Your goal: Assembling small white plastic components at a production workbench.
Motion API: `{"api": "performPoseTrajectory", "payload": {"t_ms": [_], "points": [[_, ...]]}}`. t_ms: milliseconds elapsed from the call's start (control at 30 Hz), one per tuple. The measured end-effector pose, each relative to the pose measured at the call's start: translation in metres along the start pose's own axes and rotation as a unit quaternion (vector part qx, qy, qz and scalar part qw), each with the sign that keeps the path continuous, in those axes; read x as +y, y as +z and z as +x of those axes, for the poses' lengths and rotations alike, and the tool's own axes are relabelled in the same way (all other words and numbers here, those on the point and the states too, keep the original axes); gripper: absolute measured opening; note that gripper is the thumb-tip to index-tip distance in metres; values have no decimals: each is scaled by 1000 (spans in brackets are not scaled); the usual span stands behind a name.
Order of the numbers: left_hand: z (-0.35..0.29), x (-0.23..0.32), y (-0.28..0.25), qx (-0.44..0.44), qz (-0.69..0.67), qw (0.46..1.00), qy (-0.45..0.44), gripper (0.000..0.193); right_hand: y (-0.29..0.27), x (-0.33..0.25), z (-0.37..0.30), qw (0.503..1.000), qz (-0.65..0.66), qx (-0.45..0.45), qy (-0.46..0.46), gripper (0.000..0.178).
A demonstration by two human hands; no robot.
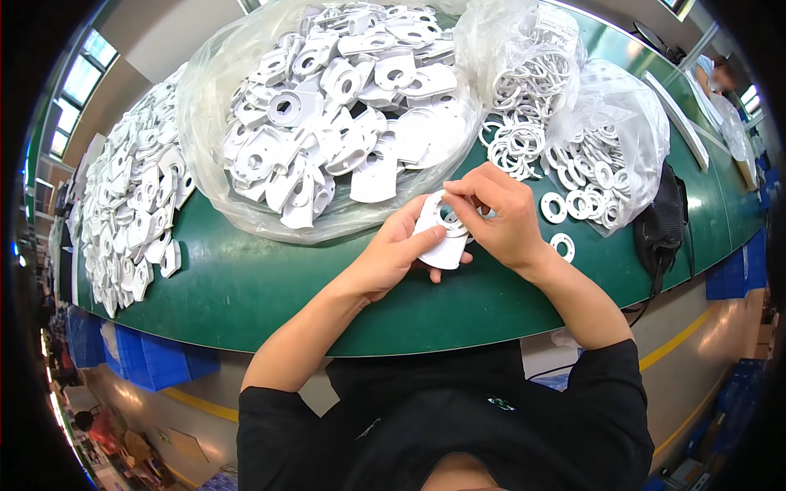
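Near the middle of the table, my left hand grips a white plastic part with a flared flat end and a round hole. Its thumb lies across the part's face. Over the hole is a white ring, pinched at its edge by the bent fingers of my right hand. Those fingers partly hide the ring, so I cannot tell whether it is seated. Beyond my hands, a big clear plastic bag lies open around a heap of similar white parts.
More white parts are piled along the left. Two clear bags of white rings stand at the back right, with loose rings before them. A black bag hangs at the green table's right edge. Blue bins sit below left.
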State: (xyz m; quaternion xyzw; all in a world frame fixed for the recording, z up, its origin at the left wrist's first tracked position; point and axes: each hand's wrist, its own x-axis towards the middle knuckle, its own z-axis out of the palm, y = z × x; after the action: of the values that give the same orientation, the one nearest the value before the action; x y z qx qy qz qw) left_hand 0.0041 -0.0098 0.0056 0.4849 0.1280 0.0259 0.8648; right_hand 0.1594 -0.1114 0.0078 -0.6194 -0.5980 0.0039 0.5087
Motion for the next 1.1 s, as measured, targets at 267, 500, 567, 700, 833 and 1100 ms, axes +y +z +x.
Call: {"api": "performPoseTrajectory", "payload": {"t_ms": [267,500,567,700,833,1100], "points": [[-4,-2,7,44,184,979,79,45,-16,5,8,951,205,-112,201,16],[-4,-4,4,123,348,924,97,23,-17,3,9,938,211,-186,205,13],[-3,-6,3,144,356,913,141,21,-15,1,7,952,175,-184,170,12],[-4,-5,0,171,394,891,147,24,-12,-2,4,965,124,-190,134,11],[-4,-4,-1,177,378,897,142,25,-7,-2,1,971,118,-166,126,12],[-1,-11,-2,174,330,912,173,23,-3,-1,2,971,143,-127,145,14]]}}
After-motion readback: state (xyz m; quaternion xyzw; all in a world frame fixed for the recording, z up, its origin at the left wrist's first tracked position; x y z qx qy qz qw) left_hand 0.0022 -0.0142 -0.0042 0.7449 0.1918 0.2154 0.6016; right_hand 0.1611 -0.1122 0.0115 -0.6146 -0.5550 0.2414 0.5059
